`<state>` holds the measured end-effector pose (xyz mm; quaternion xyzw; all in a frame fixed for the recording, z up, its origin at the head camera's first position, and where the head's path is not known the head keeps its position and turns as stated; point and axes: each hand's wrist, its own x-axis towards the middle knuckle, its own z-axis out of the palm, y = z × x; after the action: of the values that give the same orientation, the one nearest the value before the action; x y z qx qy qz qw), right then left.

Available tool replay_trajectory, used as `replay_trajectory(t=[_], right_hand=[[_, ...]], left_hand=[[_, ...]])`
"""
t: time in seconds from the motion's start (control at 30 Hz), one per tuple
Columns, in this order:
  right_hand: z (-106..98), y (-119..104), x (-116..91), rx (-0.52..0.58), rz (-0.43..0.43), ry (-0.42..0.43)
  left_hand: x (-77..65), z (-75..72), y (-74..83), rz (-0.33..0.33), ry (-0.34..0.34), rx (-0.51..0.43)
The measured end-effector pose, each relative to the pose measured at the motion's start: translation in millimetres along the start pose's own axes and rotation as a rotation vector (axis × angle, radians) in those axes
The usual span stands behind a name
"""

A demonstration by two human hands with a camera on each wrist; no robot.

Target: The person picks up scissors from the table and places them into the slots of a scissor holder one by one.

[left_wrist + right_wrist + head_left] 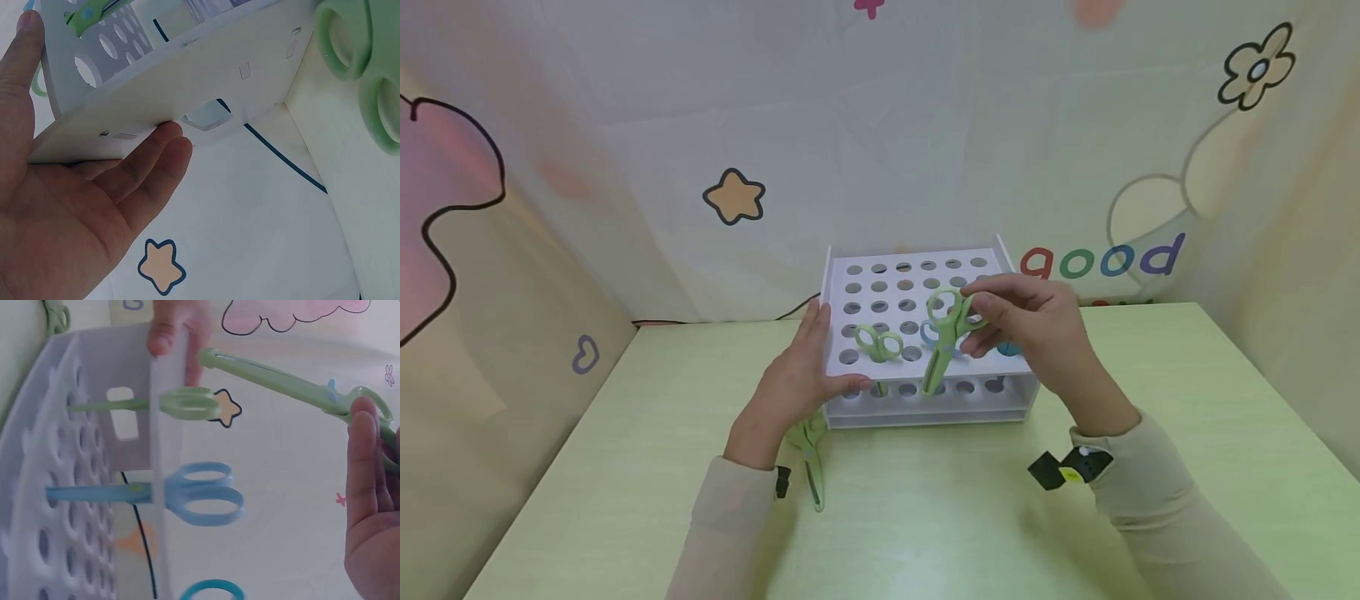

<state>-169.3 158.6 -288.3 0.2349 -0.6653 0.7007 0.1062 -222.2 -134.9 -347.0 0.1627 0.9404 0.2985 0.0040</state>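
My right hand [1030,329] pinches green scissors [951,325] by their finger loops above the front of a white rack [925,421] with rows of round holes. The blades slant down toward the left. At the rack's left front corner my left hand [790,367] holds on, thumb on the front edge and fingers against the side panel [250,87]. A second pair of green scissors [878,347] stands in a front-row hole, loops up. Blue scissors [181,495] stand in the rack too, and teal loops [212,586] show further along.
Another pair of green scissors [811,458] lies on the pale table [925,517], beside the left wrist. Behind the rack hangs a printed cloth backdrop [880,167], and similar cloth closes off both sides. A thin dark cable [797,307] runs along the back edge.
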Motion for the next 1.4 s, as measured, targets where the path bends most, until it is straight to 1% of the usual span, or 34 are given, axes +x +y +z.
replay_trajectory(t=[0.17, 0.33, 0.47, 0.6, 0.7, 0.8, 0.97, 1.07, 1.2, 1.3, 1.4], right_hand=[[-6, -14, 11, 0.009, -0.061, 0.086], [-11, -23, 21, 0.001, -0.132, 0.156], [-14, -22, 27, -0.008, -0.171, 0.185], [-15, -15, 32, -0.004, -0.161, 0.203], [-16, -8, 35, -0.034, -0.113, 0.214], [-16, -1, 36, -0.089, -0.065, 0.214], [-12, 7, 39, -0.254, 0.027, 0.201], [-8, 10, 42, -0.33, 0.111, 0.189], [-5, 13, 46, -0.413, 0.233, 0.147], [-4, 13, 47, -0.535, 0.319, 0.096], [-2, 12, 48, -0.678, 0.377, 0.027]], left_hand=[[0.0, 0.1, 1.5, 0.0, -0.003, 0.008], [-0.2, -0.3, 2.3, -0.002, -0.005, 0.011], [-0.4, -0.2, 1.8, -0.005, -0.007, 0.003], [-0.6, -0.1, 1.3, -0.007, -0.006, -0.001], [-0.2, 0.1, 0.9, -0.005, -0.005, 0.003], [0.2, 0.2, 0.4, -0.004, -0.002, 0.007], [0.9, 0.4, -1.1, -0.001, -0.006, 0.012], [1.2, 0.3, -1.5, -0.004, -0.006, 0.014], [1.3, 0.0, -1.6, -0.005, -0.006, 0.012], [1.6, 0.5, -2.2, 0.004, -0.005, 0.008], [1.5, 0.5, -2.4, 0.009, -0.004, 0.006]])
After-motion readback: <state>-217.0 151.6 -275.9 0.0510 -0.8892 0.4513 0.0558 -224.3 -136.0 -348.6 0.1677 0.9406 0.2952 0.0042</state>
